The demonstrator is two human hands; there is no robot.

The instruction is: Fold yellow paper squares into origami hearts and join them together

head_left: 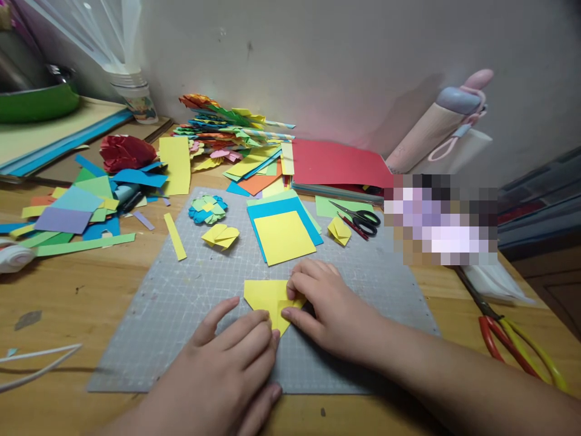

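Note:
A folded sheet of yellow paper (261,293) lies on the grey cutting mat (172,339), its lower part narrowing to a point. My right hand (329,303) pinches its right side between thumb and fingers, near a small folded flap. On the paper's lower left edge rest the fingertips of my left hand (227,363), with the little finger stretched out and the thumb apart. Beyond the paper is a stack of square sheets, a yellow square (285,238) on top of blue and green ones. Two folded yellow pieces (221,237) lie on either side of that stack.
Behind the mat lie a blue-green paper flower (207,208), black scissors (358,218) and a red sheet (340,162). Coloured scraps (68,212) cover the left. Red-and-yellow-handled scissors (512,345) lie at right. A pink bottle (431,121) leans against the wall.

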